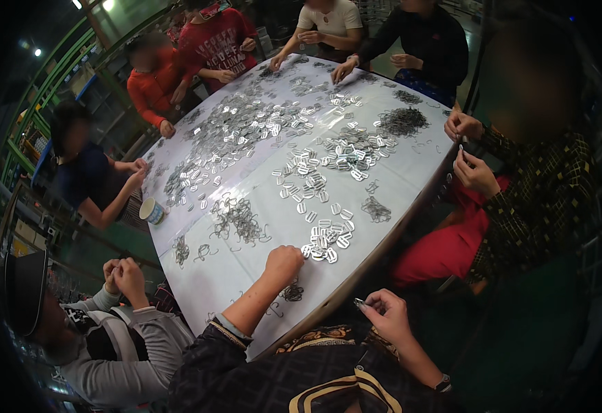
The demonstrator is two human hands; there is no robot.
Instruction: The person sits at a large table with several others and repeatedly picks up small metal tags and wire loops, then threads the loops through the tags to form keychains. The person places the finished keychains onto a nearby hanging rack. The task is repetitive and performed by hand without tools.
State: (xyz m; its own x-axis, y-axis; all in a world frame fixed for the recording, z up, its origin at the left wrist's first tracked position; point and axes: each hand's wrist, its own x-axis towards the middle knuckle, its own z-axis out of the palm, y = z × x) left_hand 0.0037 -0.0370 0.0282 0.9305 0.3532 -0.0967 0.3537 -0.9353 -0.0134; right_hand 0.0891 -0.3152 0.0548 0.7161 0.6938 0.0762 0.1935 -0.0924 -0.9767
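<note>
My left hand is closed at the near edge of the table, its fingertips at the side of a small pile of flat silver slotted buckles. What those fingers hold, if anything, is hidden. A small dark heap of wire hooks lies just beside that wrist. Off the table's edge, my right hand pinches a small shiny metal buckle between thumb and fingers.
The white-covered table bears a large spread of buckles and several heaps of hooks. A paper cup stands at the left edge. Several people surround the table; one sits close on my left, another on my right.
</note>
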